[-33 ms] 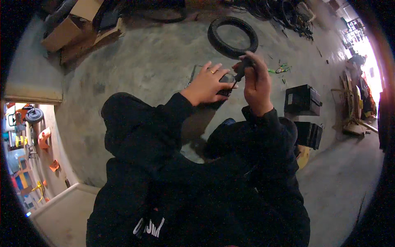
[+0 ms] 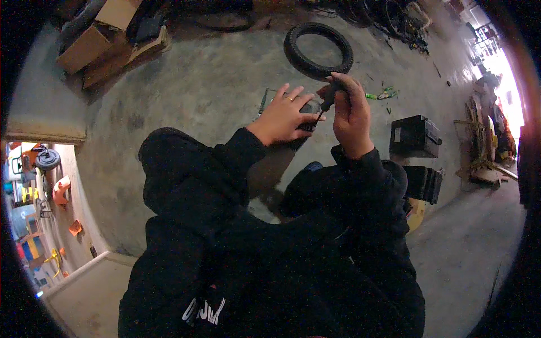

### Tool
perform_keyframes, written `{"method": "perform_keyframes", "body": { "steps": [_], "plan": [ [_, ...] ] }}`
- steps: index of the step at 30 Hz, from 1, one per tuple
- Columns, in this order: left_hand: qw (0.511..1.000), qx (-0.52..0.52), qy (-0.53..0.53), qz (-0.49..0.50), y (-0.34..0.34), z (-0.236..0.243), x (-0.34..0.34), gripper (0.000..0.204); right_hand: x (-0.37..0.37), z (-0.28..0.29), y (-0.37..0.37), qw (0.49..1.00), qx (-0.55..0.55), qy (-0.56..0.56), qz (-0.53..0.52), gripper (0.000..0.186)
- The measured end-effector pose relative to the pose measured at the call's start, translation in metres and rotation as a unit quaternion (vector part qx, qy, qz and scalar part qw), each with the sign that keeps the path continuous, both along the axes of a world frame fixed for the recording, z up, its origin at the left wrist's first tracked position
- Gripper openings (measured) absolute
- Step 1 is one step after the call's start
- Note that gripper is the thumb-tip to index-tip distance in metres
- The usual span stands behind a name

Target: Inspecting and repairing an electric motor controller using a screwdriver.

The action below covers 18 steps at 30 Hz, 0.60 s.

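Note:
My left hand (image 2: 284, 118) grips a dark object (image 2: 309, 106) on the floor, fingers spread across its top and thumb over its front; much of it is hidden, and I cannot make out what it is. A thin metal frame edge (image 2: 264, 101) shows behind the fingers. My right hand (image 2: 351, 115) is closed round the black handle of what looks like a screwdriver (image 2: 330, 97), its shaft pointing down at the object beside my left thumb. Small green-handled tools (image 2: 383, 94) lie to the right of my hands.
A black tire (image 2: 318, 70) lies beyond my hands. Two black boxes (image 2: 414, 135) sit to the right. Cardboard boxes (image 2: 84, 48) are piled back left, tangled dark parts (image 2: 397, 22) back right. A doorway (image 2: 45, 191) at left shows colourful items; boards (image 2: 479, 141) lean near a bright opening at right.
My right hand has shifted very slightly down at the fingertips with the tool. My left hand looks unmoved.

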<state>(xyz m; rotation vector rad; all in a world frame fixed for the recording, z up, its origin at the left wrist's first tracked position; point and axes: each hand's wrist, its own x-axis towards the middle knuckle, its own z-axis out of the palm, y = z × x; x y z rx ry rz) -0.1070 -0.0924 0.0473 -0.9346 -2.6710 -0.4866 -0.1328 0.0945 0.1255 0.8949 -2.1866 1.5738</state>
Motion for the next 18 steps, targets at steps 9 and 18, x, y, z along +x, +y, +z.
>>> {"method": "perform_keyframes", "body": {
  "steps": [9,18],
  "plan": [
    [0.999,0.03,-0.015,-0.009,-0.002,0.0,-0.002,0.067,0.006,0.017,0.0,0.99,0.039,0.093,-0.1,0.043],
    [0.999,0.045,-0.002,0.009,0.003,0.003,0.001,0.103,0.002,0.018,0.001,0.99,0.038,0.073,-0.113,0.042]
  ]
}}
